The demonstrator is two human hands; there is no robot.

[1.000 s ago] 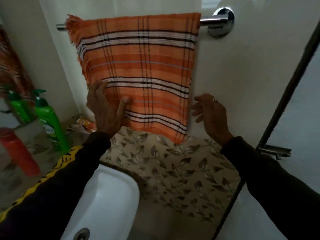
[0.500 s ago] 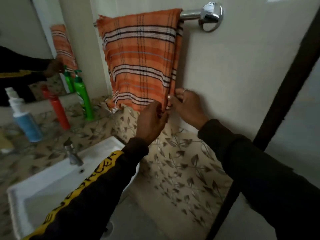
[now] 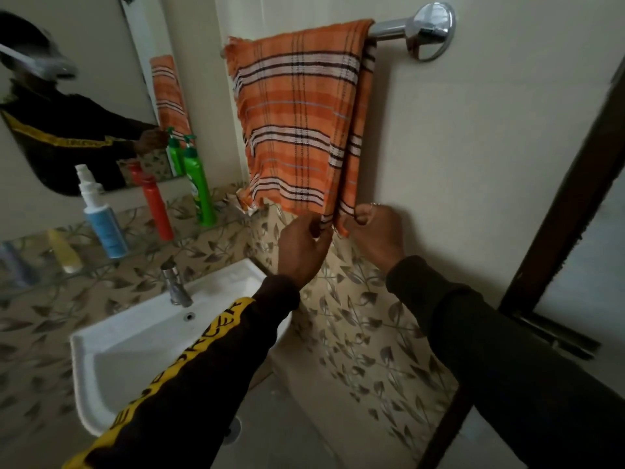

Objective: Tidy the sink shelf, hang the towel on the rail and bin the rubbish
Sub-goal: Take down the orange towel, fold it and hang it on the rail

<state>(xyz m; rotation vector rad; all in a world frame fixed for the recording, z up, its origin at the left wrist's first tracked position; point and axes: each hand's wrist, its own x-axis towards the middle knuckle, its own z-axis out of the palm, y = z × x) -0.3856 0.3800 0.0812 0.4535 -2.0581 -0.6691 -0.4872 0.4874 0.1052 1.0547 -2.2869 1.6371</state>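
Observation:
An orange checked towel hangs folded over the chrome rail on the wall. My left hand pinches the towel's lower right corner from the left. My right hand pinches the same bottom edge from the right, so both hands meet at that corner. On the patterned sink shelf stand a green pump bottle, a red bottle and a blue-and-white spray bottle. A crumpled orange wrapper lies on the shelf's far right end, partly behind the towel.
A white basin with a chrome tap sits below the shelf. A yellow tube and a blurred grey item lie at the shelf's left. A mirror hangs above. A dark door frame runs down the right.
My left hand left the towel's face and my right came in from the side; both now pinch its lower right corner. The view swung left, bringing the basin and shelf in.

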